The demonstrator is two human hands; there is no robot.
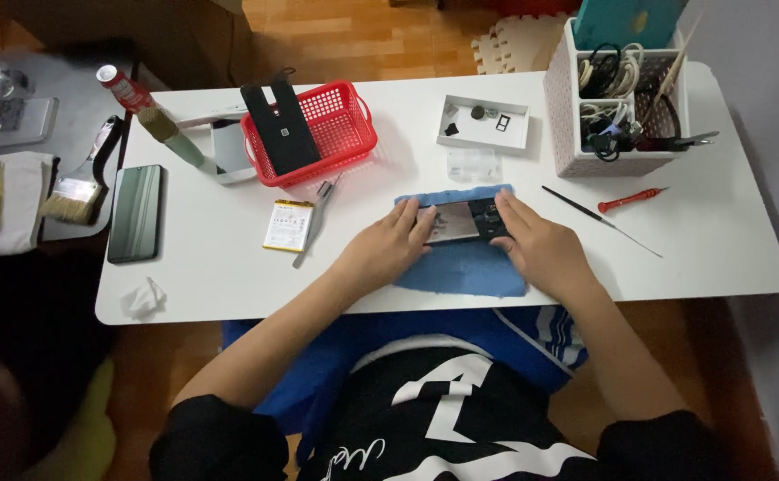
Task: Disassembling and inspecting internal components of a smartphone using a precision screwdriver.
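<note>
Opened flat dark phone chassis (462,221) lies on a blue cloth mat (465,267) at the white table's (719,240) front edge. Left hand (387,248) and right hand (539,245) press its 2 ends, fingers extended. Judged light, rigid, fragile; grip by the edges.
</note>
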